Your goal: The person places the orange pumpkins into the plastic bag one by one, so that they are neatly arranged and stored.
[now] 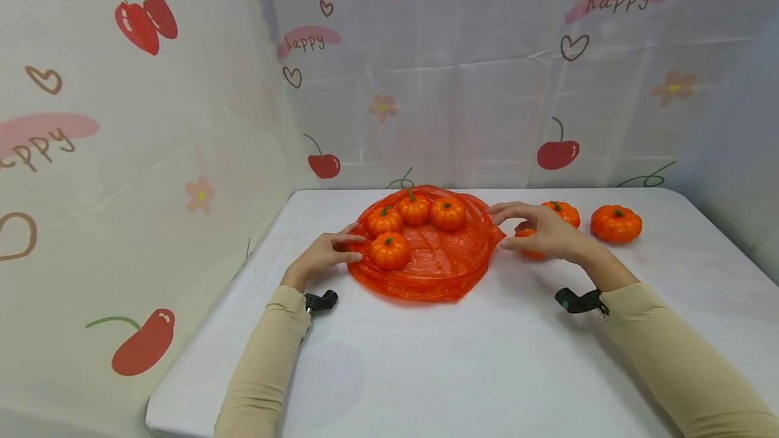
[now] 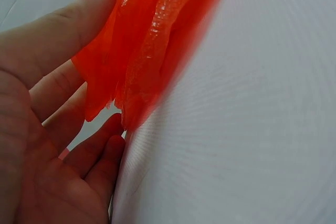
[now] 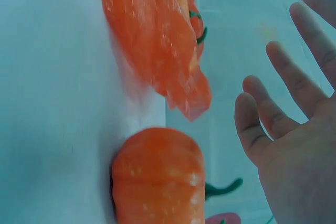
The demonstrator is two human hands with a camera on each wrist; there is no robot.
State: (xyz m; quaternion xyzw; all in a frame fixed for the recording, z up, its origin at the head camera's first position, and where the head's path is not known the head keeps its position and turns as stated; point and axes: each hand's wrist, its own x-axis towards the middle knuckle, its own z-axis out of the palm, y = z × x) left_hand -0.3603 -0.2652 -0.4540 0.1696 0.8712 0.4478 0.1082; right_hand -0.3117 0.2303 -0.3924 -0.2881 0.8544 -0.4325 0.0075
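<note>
Two hands at a crumpled orange plastic bag (image 1: 433,269) spread open on a white table (image 1: 487,357).

The left hand (image 1: 322,255) pinched the bag's left edge, thumb on the film. The right hand (image 1: 544,232) hovered with fingers spread over a small orange toy pumpkin (image 3: 157,179) beside the bag's right edge. Four pumpkins (image 1: 414,209) sat inside. The backdrop (image 1: 462,86) read "happy".

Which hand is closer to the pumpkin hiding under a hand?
Right. The right hand hovers open just over that pumpkin, not gripping it. The left hand is across the orange bag, holding its rim.
</note>
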